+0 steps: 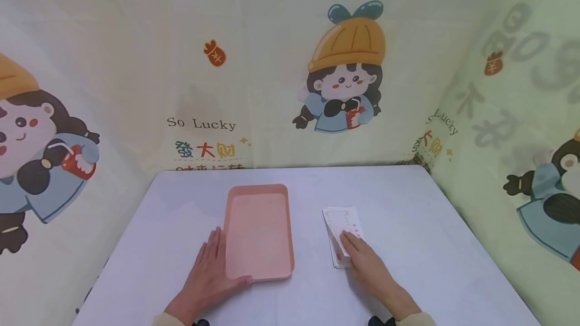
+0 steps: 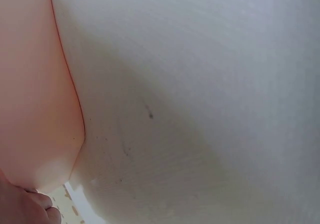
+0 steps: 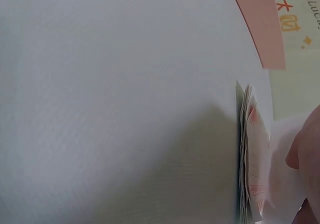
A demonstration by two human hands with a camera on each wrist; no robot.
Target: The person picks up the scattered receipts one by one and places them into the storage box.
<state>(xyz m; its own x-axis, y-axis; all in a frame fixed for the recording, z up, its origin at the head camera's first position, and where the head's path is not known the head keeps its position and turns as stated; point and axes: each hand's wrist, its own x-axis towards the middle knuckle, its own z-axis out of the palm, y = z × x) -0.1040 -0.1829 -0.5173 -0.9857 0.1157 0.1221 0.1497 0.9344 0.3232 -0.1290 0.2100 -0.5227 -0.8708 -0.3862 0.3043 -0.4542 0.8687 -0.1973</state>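
A shallow pink tray lies on the white table. My left hand rests along its left side, fingers straight against the rim and the thumb by the near edge. Part of the tray fills the left of the left wrist view, with some fingers below. To the tray's right is a stack of printed white paper slips. My right hand lies on the stack with its fingers extended, touching the top slip, which sits askew. In the right wrist view the slips bow upward slightly; my right thumb's position cannot be made out.
The white table meets a hanging cloth at the back, printed with cartoon figures and lettering. More of the same cloth hangs along the right side, and on the left too.
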